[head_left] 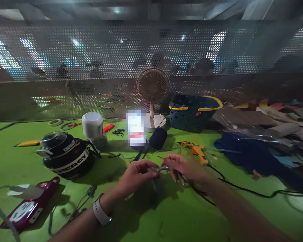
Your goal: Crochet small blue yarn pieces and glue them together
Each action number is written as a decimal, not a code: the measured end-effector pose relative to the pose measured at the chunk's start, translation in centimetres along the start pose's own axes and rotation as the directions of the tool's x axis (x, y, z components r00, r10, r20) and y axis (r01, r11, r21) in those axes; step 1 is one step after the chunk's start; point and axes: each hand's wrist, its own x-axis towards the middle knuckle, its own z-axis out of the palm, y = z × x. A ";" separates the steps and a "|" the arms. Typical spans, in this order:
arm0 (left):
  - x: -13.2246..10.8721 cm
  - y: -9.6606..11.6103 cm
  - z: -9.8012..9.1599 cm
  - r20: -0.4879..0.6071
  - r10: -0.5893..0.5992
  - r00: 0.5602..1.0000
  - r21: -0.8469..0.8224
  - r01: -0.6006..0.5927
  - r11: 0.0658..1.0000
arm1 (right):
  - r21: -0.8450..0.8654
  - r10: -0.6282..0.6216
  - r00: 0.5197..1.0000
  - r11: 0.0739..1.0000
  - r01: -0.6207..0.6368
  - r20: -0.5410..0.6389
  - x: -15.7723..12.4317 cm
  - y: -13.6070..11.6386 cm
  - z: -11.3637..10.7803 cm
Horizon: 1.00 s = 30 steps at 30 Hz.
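Observation:
My left hand (140, 173), with a pale band on its wrist, pinches one end of a short greyish-blue strand (164, 169) between thumb and fingers. The strand's other end is in my right hand (180, 167), whose fingers are closed. A thin dark tip pokes out beyond the right fingers, and something metallic shows beneath them; both are too blurred to name. Under the left fingertips hangs a blurred greyish-blue bit. Just behind the hands lies a dark blue ball of yarn (158, 138), and a yellow glue gun (197, 151) rests beyond my right hand.
A screen (136, 128) and a white fan (155, 122) stand at the back, beside a dark basket (189, 117). On the left are a black jug (68, 164), a white jar (92, 122) and a purple power strip (32, 205). Dark fabric (237, 151) and a black cable (247, 189) lie right.

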 end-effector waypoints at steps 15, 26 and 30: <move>0.2 -0.3 -0.7 -0.127 -0.012 0.992 0.144 0.031 0.989 | -0.847 -0.212 0.974 0.529 0.042 -0.083 -2.4 1.9 -3.1; 0.0 -0.2 -1.0 -0.048 0.060 0.997 0.171 -0.052 0.984 | -0.941 -0.080 0.996 0.339 -0.012 -0.041 -3.1 0.9 -4.7; 0.1 -0.3 -1.0 0.005 0.084 0.996 0.087 -0.084 0.993 | -0.833 -0.128 0.985 0.553 -0.028 -0.118 -4.5 0.1 -6.4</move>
